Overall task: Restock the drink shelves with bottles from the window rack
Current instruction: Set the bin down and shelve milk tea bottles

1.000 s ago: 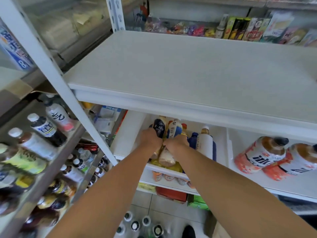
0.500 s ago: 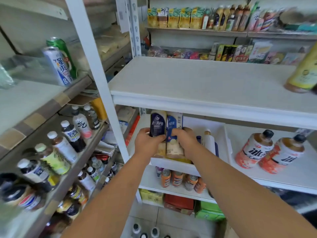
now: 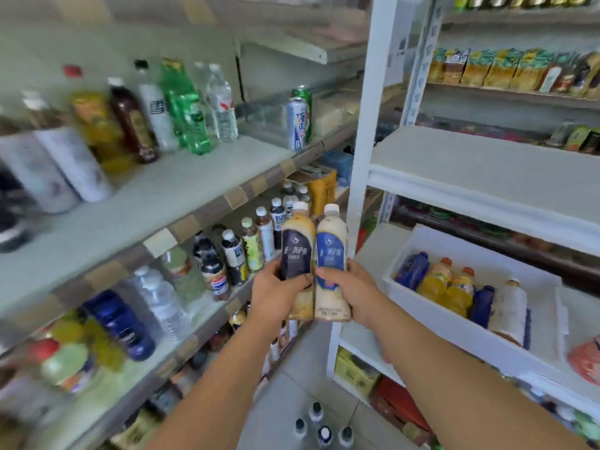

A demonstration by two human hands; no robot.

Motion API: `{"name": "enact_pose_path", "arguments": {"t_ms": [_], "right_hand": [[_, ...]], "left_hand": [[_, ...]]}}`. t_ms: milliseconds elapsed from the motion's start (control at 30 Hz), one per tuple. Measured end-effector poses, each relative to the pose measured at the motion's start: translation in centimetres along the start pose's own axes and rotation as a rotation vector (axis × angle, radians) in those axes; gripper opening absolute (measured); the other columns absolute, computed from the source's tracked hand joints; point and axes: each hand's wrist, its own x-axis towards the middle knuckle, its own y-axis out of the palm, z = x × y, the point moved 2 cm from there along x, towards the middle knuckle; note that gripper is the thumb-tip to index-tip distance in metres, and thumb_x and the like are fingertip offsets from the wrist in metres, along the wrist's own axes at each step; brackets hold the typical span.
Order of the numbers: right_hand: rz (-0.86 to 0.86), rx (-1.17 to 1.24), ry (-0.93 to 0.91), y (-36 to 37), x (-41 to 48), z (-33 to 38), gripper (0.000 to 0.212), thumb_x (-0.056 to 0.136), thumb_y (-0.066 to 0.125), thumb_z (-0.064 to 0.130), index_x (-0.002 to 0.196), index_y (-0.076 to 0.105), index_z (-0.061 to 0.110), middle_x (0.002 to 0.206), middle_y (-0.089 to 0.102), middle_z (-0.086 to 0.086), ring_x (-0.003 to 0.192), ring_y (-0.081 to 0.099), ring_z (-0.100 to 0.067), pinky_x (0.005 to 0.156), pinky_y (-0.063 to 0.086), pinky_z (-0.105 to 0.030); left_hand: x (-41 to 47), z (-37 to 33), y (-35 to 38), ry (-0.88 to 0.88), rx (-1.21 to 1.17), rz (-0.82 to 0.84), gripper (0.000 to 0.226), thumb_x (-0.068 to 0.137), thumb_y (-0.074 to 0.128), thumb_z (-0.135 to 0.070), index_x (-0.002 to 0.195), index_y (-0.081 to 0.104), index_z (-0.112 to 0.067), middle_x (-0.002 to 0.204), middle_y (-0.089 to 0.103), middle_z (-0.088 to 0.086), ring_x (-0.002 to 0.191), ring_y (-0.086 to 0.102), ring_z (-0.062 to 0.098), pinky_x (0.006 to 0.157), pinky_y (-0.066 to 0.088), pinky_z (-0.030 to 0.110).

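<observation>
My left hand (image 3: 276, 295) grips a milk-tea bottle with a dark label (image 3: 297, 254). My right hand (image 3: 349, 289) grips a twin bottle with a blue label (image 3: 331, 251). Both bottles stand upright, side by side and touching, in mid-air between the two racks. The drink shelves (image 3: 181, 196) fill the left, with several bottles standing on the upper and middle boards. The white rack (image 3: 470, 180) stands on the right, and its white bin (image 3: 467, 329) holds several bottles lying down.
Two cans (image 3: 298, 120) stand near the end of the upper left shelf. A white upright post (image 3: 367, 151) rises just right of the held bottles. Several bottle caps (image 3: 321, 427) show on the tiled floor below. Snack packs (image 3: 500, 68) line the far shelves.
Both hands have lifted the two bottles out of the white bin and carried them left, out from under the white shelf. The view has swung left toward the drink shelves.
</observation>
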Motion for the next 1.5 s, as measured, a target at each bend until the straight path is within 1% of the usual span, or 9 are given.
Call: {"name": "enact_pose_path", "arguments": {"t_ms": [67,200,300,433,600,767,1100,1333,1500], "right_hand": [[0.072,-0.057,-0.035,3.1,-0.5,0.1,0.051,0.058,0.085,0.021,0.105,0.069,0.014,0.093,0.077,-0.014,0.087,0.075,-0.034,0.083,0.058,-0.059],[0.279,-0.163,-0.121,10.0,-3.0,1.3,0.057,0.051,0.083,0.031,0.105,0.069,0.02,0.092,0.077,-0.009,0.087,0.075,-0.028,0.082,0.06,-0.046],[0.439,-0.207,-0.198,15.5,-5.9,2.0,0.042,0.059,0.08,0.026,0.1,0.07,0.022,0.086,0.076,-0.005,0.083,0.074,-0.022,0.078,0.059,-0.039],[0.598,-0.228,-0.246,22.0,-10.3,2.5,0.032,0.07,0.08,0.014,0.1,0.07,0.019,0.088,0.076,-0.01,0.084,0.074,-0.025,0.077,0.059,-0.04],[0.736,-0.207,-0.295,29.2,-14.5,2.6,0.038,0.067,0.084,0.017,0.103,0.071,0.016,0.09,0.077,-0.008,0.084,0.075,-0.025,0.074,0.06,-0.039],[0.793,-0.175,-0.355,35.3,-17.3,2.6,0.031,0.074,0.082,0.011,0.101,0.071,0.021,0.089,0.078,-0.003,0.08,0.075,-0.019,0.069,0.06,-0.034],[0.846,-0.157,-0.387,43.0,-18.8,2.4,0.025,0.077,0.076,0.008,0.099,0.071,0.018,0.089,0.077,-0.009,0.085,0.074,-0.03,0.076,0.061,-0.044],[0.867,-0.153,-0.383,45.2,-18.6,2.5,0.025,0.08,0.074,0.007,0.1,0.07,0.02,0.09,0.077,-0.007,0.083,0.075,-0.026,0.075,0.061,-0.039],[0.871,-0.137,-0.379,45.6,-18.1,2.8,0.024,0.078,0.075,0.007,0.098,0.069,0.019,0.089,0.076,-0.01,0.079,0.073,-0.025,0.07,0.059,-0.035]], "left_hand": [[-2.1,-0.8,-3.4,0.04,-0.004,-0.11,0.031,0.073,0.083,-0.006,0.097,0.069,-0.02,0.088,0.075,0.0,0.073,0.07,0.012,0.059,0.055,0.019],[-7.0,-2.5,-9.9,0.114,-0.01,-0.333,0.031,0.072,0.083,-0.005,0.087,0.067,-0.028,0.078,0.073,-0.011,0.066,0.068,0.001,0.058,0.053,0.015],[-11.0,-3.7,-14.6,0.162,-0.013,-0.505,0.033,0.074,0.081,-0.005,0.091,0.066,-0.029,0.081,0.073,-0.014,0.068,0.066,-0.003,0.056,0.048,0.009],[-16.4,-4.6,-20.0,0.181,-0.024,-0.682,0.035,0.076,0.079,-0.004,0.107,0.067,-0.016,0.092,0.074,-0.004,0.07,0.067,-0.002,0.061,0.052,0.013],[-21.0,-5.0,-26.4,0.208,-0.029,-0.844,0.033,0.073,0.082,-0.012,0.102,0.07,-0.023,0.09,0.076,-0.005,0.082,0.072,0.012,0.07,0.057,0.025],[-23.3,-5.7,-31.9,0.246,-0.038,-0.926,0.038,0.072,0.081,-0.01,0.106,0.069,-0.024,0.093,0.076,-0.004,0.085,0.073,0.014,0.073,0.059,0.031],[-24.5,-6.4,-38.6,0.316,0.001,-1.008,0.042,0.073,0.081,-0.004,0.11,0.066,-0.018,0.092,0.073,-0.005,0.069,0.066,-0.004,0.058,0.05,0.012],[-23.6,-6.2,-40.6,0.299,0.003,-1.031,0.043,0.073,0.082,-0.008,0.111,0.067,-0.02,0.093,0.075,-0.005,0.079,0.071,0.006,0.07,0.058,0.028],[-23.0,-6.4,-40.7,0.298,0.003,-1.039,0.041,0.073,0.081,-0.007,0.109,0.067,-0.02,0.092,0.074,-0.004,0.08,0.071,0.008,0.067,0.057,0.023]]}}
